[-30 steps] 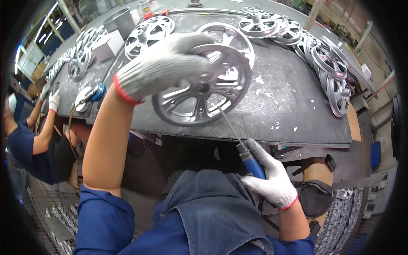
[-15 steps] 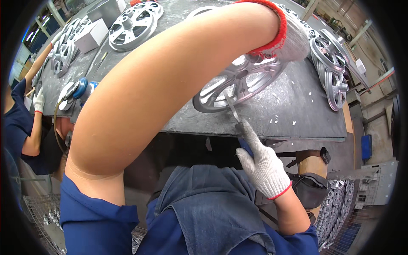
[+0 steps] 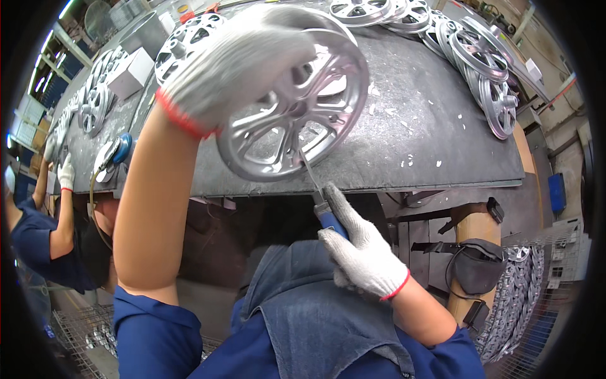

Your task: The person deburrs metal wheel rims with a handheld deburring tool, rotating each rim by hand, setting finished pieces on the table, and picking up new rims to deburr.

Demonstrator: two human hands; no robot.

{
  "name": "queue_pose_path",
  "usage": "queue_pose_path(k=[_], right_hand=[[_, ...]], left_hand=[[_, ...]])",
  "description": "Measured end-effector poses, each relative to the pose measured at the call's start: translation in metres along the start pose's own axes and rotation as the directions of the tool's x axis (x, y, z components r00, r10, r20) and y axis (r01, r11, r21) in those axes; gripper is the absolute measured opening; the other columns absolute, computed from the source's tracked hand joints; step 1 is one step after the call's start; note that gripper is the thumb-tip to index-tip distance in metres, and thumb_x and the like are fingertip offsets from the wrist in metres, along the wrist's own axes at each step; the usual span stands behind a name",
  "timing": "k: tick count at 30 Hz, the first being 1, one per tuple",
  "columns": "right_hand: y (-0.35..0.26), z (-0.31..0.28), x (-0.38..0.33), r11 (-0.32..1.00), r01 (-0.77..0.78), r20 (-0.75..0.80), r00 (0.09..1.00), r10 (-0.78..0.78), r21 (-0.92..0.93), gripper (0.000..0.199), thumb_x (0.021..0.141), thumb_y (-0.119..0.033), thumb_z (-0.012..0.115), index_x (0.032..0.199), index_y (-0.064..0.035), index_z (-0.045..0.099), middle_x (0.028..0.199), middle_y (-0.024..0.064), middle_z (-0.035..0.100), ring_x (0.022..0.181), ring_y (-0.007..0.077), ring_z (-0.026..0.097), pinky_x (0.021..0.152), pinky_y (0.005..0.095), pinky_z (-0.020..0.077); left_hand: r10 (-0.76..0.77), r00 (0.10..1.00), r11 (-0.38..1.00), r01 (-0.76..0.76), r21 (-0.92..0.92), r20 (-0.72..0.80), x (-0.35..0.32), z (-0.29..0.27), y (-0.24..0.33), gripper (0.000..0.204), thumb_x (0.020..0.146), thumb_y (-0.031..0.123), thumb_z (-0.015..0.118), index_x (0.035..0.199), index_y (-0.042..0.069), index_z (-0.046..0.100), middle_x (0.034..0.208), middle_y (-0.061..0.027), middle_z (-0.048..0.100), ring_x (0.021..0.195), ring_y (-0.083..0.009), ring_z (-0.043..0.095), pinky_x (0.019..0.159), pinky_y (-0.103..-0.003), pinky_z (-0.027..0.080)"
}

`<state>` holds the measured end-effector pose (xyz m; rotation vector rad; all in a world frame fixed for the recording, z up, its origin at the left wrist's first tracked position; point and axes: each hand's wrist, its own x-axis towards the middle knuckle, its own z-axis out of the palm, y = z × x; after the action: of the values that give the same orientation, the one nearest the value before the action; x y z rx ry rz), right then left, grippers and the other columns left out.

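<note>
A silver spoked metal wheel point(image 3: 297, 109) is tilted at the near part of the dark worktable. My left hand point(image 3: 252, 60), in a white knit glove with a red cuff, reaches over its upper left side. Motion smears those fingers, so their grip cannot be made out. My right hand point(image 3: 366, 249), gloved the same way, is closed around a hand tool point(image 3: 328, 218) with a blue handle and a narrow flat metal blade. The index finger stretches along the tool toward the blade. The blade's tip meets the wheel near its lower spokes.
More wheels point(image 3: 480, 54) lean in a row at right; others point(image 3: 95, 107) stand at far left. A white box point(image 3: 130, 74) and blue power tool point(image 3: 120, 148) are on the table point(image 3: 416, 136), among pale flakes. A co-worker point(image 3: 44, 221) stands left. A black pouch point(image 3: 478, 265) hangs right.
The wheel has shifted left and tilted up more toward me. My left hand has swung from the far right to the wheel's upper left. My right hand and the tool have moved left and slightly nearer.
</note>
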<state>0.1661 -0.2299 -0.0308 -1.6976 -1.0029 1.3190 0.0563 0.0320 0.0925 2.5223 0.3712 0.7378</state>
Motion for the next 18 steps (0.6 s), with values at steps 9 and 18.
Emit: queue_pose_path(k=[9, 18], right_hand=[[0.012, -0.035, 0.001, 0.512, 0.025, 0.102, 0.971, -0.217, 0.859, 0.091, 0.110, -0.041, 0.071, 0.182, -0.0320, 0.017, 0.082, 0.0107, 0.059, 0.043, 0.0151, 0.048, 0.037, 0.0288, 0.0418], [-0.070, -0.076, -0.024, 0.986, 0.153, -0.115, 0.983, -0.146, 0.058, 0.084, 0.098, -0.022, 0.081, 0.174, -0.0141, 0.045, 0.104, 0.0104, 0.076, 0.068, 0.0128, 0.066, 0.064, 0.0305, 0.0568]], left_hand=[[-0.340, 0.864, 0.828, 0.089, -0.554, -0.370, -0.073, 0.022, 0.014, 0.061, 0.092, -0.001, 0.073, 0.152, 0.000, 0.060, 0.104, -0.0067, 0.074, 0.090, -0.0106, 0.068, 0.079, -0.027, 0.056], [-0.198, 0.972, 0.976, 0.207, 0.062, -0.129, -0.045, -0.021, 0.032, 0.047, 0.094, 0.030, 0.079, 0.127, -0.002, 0.075, 0.111, -0.0080, 0.074, 0.097, -0.0158, 0.068, 0.085, -0.032, 0.054]])
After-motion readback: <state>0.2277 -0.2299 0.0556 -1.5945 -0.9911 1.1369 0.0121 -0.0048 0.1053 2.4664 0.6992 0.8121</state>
